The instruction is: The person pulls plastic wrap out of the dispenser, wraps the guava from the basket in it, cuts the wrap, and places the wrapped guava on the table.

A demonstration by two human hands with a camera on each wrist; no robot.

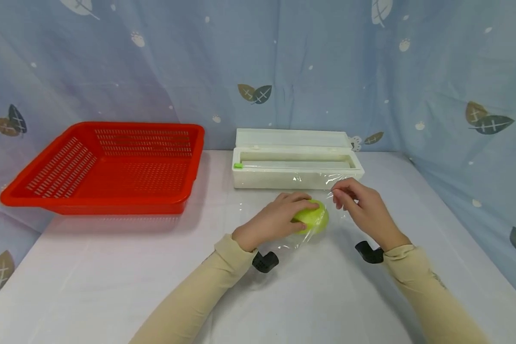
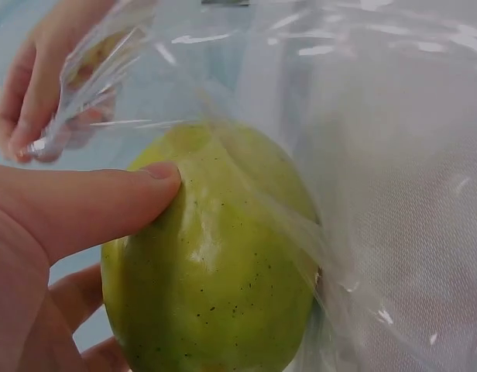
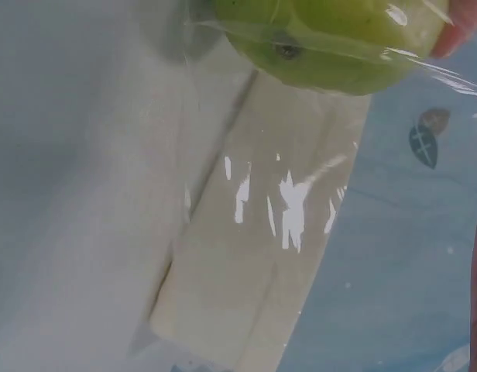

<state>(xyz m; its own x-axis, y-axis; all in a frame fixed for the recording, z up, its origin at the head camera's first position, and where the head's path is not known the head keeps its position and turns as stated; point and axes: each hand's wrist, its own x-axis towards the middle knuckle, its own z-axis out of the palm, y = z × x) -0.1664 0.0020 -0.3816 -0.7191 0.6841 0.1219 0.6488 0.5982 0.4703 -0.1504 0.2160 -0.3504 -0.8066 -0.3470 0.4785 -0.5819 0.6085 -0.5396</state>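
Note:
In the head view my left hand (image 1: 279, 217) grips a glossy yellow-green fruit (image 1: 318, 217) from its left side. The left wrist view shows the thumb (image 2: 107, 203) along the near face of the fruit (image 2: 223, 271), which has small dark specks; its exact kind is unclear. Clear plastic wrap (image 2: 300, 232) lies across the fruit in loose folds. To the right, my right hand (image 1: 363, 205) pinches an edge of this wrap between thumb and fingers. In the right wrist view the fruit (image 3: 324, 46) shows a dark end spot through the wrap (image 3: 293, 209).
Behind the hands stands a white wrap dispenser box (image 1: 284, 180) with its lid (image 1: 290, 138) raised and a green slider (image 1: 238, 166) on its cutter bar. A red plastic basket (image 1: 112, 203) sits at the left on the white table (image 1: 124, 277). A blue patterned curtain (image 1: 309, 62) hangs behind.

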